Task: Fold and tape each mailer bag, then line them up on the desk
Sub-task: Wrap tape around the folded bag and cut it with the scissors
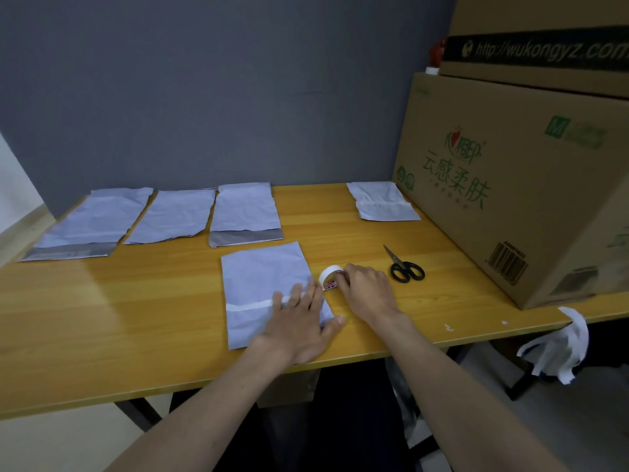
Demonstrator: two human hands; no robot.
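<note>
On the wooden table (136,328), nearest the front edge, a pale blue mailer bag (265,281) lying flat with a white strip across its lower part. Left hand (299,321) pressed flat on the bag's lower right corner, fingers (289,299) straight and spread, grasping nothing, thumb reaching off the bag onto the bare wood. Just beside the bag's right edge, a white tape roll (328,275) standing on its rim, with the right hand (367,289) curled round its right side, fingertips hidden behind the roll. To the right of that hand, and apart from it, black-handled scissors (403,265) lying flat, blades pointing away toward the wall. Along the back of the table, three more mailer bags in a row, side by side: the left bag (88,223) and the third bag (245,216) each showing a grey band at the near end, the middle bag (173,216) between them with no such band seen. Well apart on the right, a smaller folded bag (383,201) beside a large cardboard box (510,185) printed in green, a second box (537,39) stacked on top. At the table's right front edge, white paper strips (561,349) hanging down. Behind everything, a grey wall (221,80).
</note>
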